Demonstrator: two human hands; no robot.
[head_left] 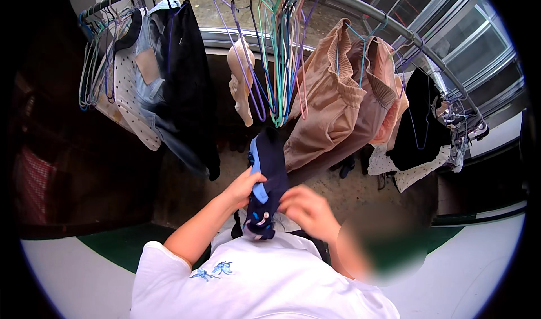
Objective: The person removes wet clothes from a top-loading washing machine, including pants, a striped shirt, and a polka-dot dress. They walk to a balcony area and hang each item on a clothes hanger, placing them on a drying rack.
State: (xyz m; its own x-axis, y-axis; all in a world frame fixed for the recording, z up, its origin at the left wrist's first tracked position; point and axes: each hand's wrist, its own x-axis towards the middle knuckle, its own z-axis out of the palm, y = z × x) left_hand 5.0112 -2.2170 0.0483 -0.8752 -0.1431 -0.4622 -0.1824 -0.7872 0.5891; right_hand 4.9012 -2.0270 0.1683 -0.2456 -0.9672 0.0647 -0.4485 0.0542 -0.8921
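Location: I read this as a home laundry-drying spot; balcony or indoor room, I cannot tell. Evidence: 1 metal rail point(349, 5) spans my view, carrying everyday clothes: tan trousers point(324, 108), a light-blue denim garment point(156, 96), a polka-dot garment point(128, 94). Bare coloured hangers point(282, 65) bunch together mid-rail. Framed windows point(487, 40) stand beyond the rail at right; below lies a mottled brownish floor point(180, 198).

White short-sleeved shirt point(270, 279), blue chest motif point(224, 268)
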